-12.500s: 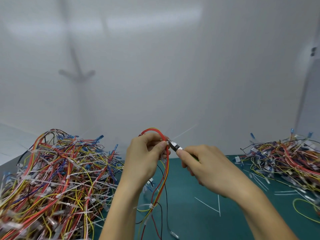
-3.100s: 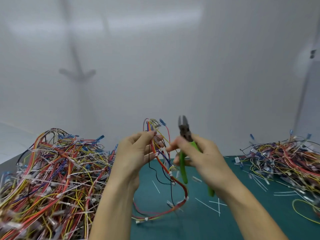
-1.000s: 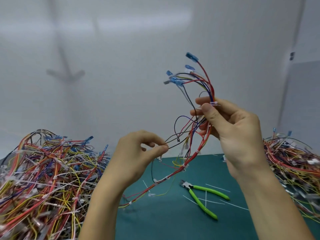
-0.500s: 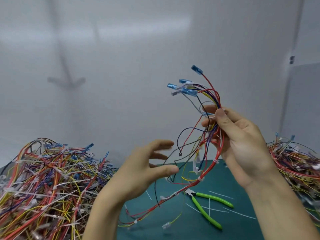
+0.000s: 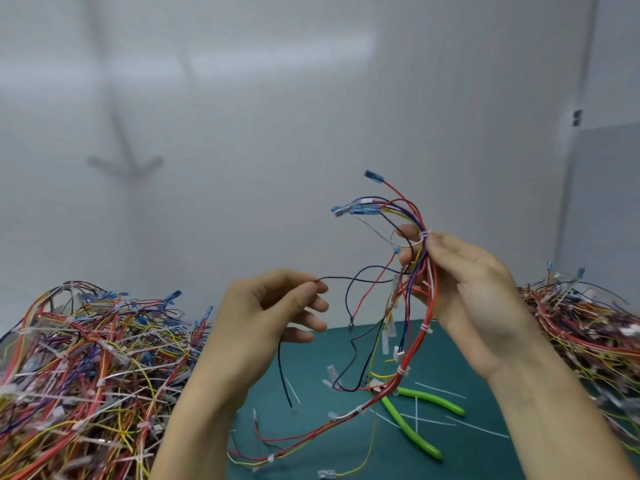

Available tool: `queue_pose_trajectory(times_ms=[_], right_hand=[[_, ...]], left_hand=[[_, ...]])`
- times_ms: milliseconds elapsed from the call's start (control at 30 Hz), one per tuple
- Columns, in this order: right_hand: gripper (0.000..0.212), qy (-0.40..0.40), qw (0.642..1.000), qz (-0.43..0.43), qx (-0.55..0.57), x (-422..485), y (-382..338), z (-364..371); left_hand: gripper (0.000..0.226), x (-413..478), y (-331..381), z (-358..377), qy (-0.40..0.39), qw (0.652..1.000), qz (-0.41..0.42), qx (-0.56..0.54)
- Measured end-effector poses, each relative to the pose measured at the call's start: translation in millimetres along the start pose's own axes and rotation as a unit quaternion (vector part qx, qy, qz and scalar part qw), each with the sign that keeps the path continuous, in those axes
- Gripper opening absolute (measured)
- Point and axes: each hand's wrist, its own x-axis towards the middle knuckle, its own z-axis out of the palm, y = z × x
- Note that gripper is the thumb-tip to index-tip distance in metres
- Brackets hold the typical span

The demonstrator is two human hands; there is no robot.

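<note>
My right hand (image 5: 464, 292) holds up a wire harness (image 5: 420, 327) of red, yellow, blue and black wires bound with white cable ties. Its thumb presses at a tie near the top. Blue-sleeved terminals (image 5: 353, 209) fan out above the hand. The harness tail hangs down and trails across the green mat (image 5: 346, 459). My left hand (image 5: 270, 320) pinches one black wire (image 5: 349, 279) of that harness between thumb and forefinger, pulled out to the left. Green-handled cutters (image 5: 412, 427) lie on the mat, under the hanging harness.
A big heap of tied wire harnesses (image 5: 86, 368) fills the left of the table. Another heap (image 5: 588, 327) lies on the right. Cut white tie ends (image 5: 436, 389) are scattered on the mat near the cutters. A pale wall stands close behind.
My left hand, open half a second ago, has closed on a black wire and drawn it left. My right hand with the harness has sunk a little. The cutters were laid down earlier.
</note>
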Motion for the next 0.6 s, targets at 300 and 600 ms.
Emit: queue_pose_trajectory(times_ms=[300,600], right_hand=[[0.023,-0.033,0.999,0.002,-0.014,-2,6,10],[0.022,-0.068,0.998,0.011,-0.009,-8,16,31]], left_hand=[[0.037,0,2,12,-0.020,0.991,0.031,0.131],[0.027,-2,7,27,-0.059,0.993,0.053,0.082]])
